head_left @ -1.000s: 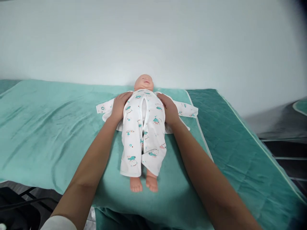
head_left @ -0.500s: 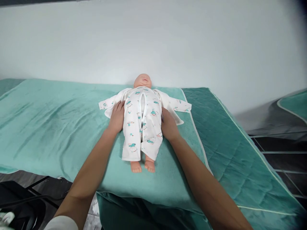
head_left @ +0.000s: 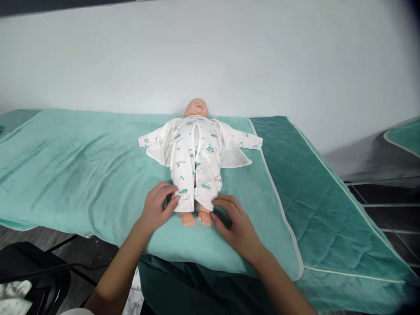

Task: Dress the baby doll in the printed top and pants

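Note:
A baby doll (head_left: 196, 107) lies face up, head toward the wall and feet toward me. White printed baby trousers (head_left: 183, 175) cover its front from the neck down to the ankles, and both bare feet show. A white baby shirt (head_left: 236, 154) spreads out beneath the trousers, its sleeves stretched to either side. My left hand (head_left: 158, 206) is at the outer edge of the trouser leg on the left, fingertips and thumb a little apart. Beside the other cuff is my right hand (head_left: 236, 225), fingers curved and thumb apart from them at the cloth's edge.
A light green sheet (head_left: 98, 175) covers the bed, with a darker quilted cover (head_left: 315, 210) at the right. The white wall (head_left: 210, 52) stands behind. At lower left is a black chair (head_left: 49, 275) with cloth on it. A metal rack (head_left: 387, 205) is at the far right.
Both hands have slid from the upper sides of the trousers down to the cuffs. The shirt's sides now lie uncovered by my hands. The view has shifted slightly.

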Demonstrator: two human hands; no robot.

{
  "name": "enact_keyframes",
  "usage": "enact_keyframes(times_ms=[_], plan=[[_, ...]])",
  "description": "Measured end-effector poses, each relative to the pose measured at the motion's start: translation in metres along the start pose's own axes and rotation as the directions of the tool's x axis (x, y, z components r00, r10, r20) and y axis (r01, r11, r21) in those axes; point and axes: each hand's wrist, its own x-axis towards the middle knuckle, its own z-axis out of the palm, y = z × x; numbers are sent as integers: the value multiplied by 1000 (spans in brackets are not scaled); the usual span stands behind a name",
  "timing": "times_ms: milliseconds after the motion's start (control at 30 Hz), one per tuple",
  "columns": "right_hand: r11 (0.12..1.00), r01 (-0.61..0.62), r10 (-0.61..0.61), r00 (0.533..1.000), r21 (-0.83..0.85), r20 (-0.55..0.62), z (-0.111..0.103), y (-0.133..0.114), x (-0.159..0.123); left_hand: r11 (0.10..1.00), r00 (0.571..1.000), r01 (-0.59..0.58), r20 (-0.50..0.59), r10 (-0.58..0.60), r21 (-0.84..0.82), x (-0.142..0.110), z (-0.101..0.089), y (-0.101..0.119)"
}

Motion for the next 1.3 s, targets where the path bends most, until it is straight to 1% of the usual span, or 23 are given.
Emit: enact_keyframes(times_ms=[67, 167, 233, 300, 400, 467, 567, 633, 700, 733, 800, 833, 900, 1033, 1100, 1200, 1300], plan=[[1000, -16, 16, 1000, -13, 23, 1, 0, -2, 999, 998, -35, 53, 35, 8, -13, -2, 8], [998, -10, 11, 1000, -65, 16, 5, 0, 0, 998, 993, -64, 98, 61, 21, -23, -2, 15], [995, -9, 10, 1000, -99, 4, 8, 1, 0, 996, 993, -74, 94, 69, 42, -26, 1, 15], [991, -10, 10, 1000, -136, -5, 10, 2, 0, 994, 994, -86, 68, 81, 75, -26, 4, 14], [985, -10, 7, 1000, -175, -20, 13, 3, -1, 988, 992, -125, 46, 121, 95, -26, 6, 13], [985, -15, 9, 999, -174, -34, 13, 3, -2, 986, 988, -149, 56, 145, 75, -26, 5, 14], [991, -28, 23, 999, -129, -46, 12, 4, -3, 986, 984, -169, 56, 168, 13, -25, 2, 18], [997, -34, 31, 999, -74, -45, 11, 3, -3, 987, 988, -151, 7, 152, -56, -22, 2, 21], [999, -42, 41, 998, -14, -51, 9, 3, 0, 987, 993, -104, -66, 97, -124, -16, 4, 24], [999, -45, 46, 997, 12, -61, 9, 3, 1, 987, 994, -74, -94, 61, -143, -12, 6, 25], [997, -53, 58, 993, 55, -101, 8, 3, 6, 991, 993, -18, -116, 2, -132, -1, 11, 29], [996, -57, 66, 990, 71, -128, 8, 3, 8, 994, 994, 2, -108, -14, -109, 4, 14, 31], [993, -65, 82, 980, 95, -181, 9, 3, 10, 999, 998, 13, -57, -16, -48, 13, 18, 35], [990, -79, 104, 968, 119, -227, 10, 2, 11, 995, 993, 18, 119, -29, 94, 21, 21, 46], [988, -83, 114, 962, 129, -250, 11, -1, 10, 985, 983, 32, 174, -62, 171, 22, 20, 52], [984, -97, 135, 951, 149, -276, 13, -9, 12, 963, 975, 28, 204, -86, 269, 23, 20, 60], [985, -71, 110, 959, 157, -261, 12, -18, 14, 954, 974, 38, 201, -102, 299, 25, 22, 64]])
